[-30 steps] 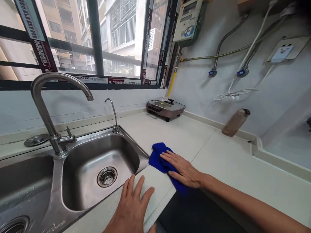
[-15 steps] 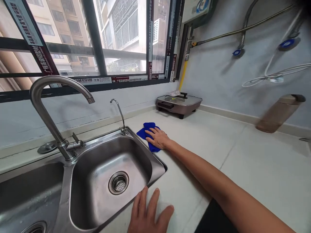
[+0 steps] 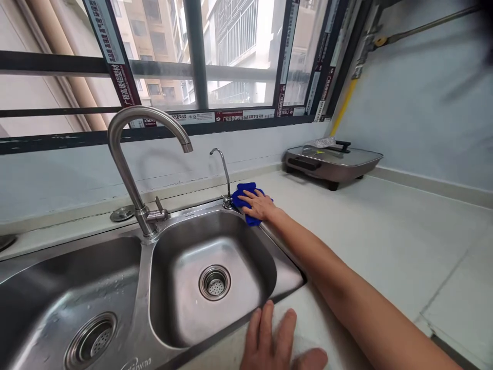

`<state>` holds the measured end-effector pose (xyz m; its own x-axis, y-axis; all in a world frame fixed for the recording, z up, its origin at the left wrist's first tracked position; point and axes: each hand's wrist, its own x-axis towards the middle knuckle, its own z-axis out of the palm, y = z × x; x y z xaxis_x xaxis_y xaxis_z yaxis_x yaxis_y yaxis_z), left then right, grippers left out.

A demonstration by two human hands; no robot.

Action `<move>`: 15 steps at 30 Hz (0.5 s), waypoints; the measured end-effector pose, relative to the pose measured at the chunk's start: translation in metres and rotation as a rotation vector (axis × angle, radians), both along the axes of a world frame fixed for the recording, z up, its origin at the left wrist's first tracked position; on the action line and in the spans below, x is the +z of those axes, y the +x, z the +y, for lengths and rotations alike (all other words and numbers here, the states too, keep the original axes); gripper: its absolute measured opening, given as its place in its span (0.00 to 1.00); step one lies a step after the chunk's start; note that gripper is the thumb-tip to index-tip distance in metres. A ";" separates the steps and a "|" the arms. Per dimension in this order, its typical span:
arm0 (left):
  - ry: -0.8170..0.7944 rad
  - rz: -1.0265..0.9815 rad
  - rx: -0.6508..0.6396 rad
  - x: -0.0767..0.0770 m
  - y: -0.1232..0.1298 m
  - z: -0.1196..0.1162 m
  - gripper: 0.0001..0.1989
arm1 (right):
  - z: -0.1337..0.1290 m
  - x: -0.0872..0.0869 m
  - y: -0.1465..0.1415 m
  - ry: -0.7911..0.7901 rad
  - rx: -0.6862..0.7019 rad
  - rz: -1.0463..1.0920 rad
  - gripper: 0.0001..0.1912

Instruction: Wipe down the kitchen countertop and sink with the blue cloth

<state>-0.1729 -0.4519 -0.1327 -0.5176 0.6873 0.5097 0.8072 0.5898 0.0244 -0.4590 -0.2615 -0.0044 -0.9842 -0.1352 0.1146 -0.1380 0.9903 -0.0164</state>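
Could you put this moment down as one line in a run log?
right hand: spread on blue cloth, beside small faucet | left hand: near edge of sink | lidded pan: on counter

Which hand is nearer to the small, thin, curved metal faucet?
Right. The right hand, on the deep-blue cloth, is just beside the faucet; the left hand is farther, by the near edge of the silver metal sink.

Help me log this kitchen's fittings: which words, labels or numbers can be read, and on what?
"广程高级铝型材": maroon tape on the window frame.
"aiwan", first letter unclear: front rim of the sink.
Too small or blurred: pale tape, back-rim lettering.
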 end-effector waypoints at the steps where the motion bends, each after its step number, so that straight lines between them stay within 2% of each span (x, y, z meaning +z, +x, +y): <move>1: -0.010 0.003 -0.008 0.003 -0.002 -0.004 0.18 | -0.006 0.000 0.003 0.004 0.016 0.003 0.32; 5: -0.100 -0.065 -0.086 0.033 -0.009 -0.024 0.26 | -0.015 0.000 0.026 0.012 0.034 0.013 0.32; 10: -0.189 -0.261 -0.203 0.072 -0.015 -0.039 0.38 | 0.006 0.001 0.081 -0.022 0.036 -0.003 0.31; 13: -0.193 -0.310 -0.198 0.082 -0.016 -0.041 0.45 | 0.032 0.002 0.125 -0.100 0.013 -0.014 0.31; 15: -0.187 -0.271 -0.193 0.081 -0.019 -0.042 0.44 | 0.053 0.002 0.158 -0.132 -0.019 -0.005 0.31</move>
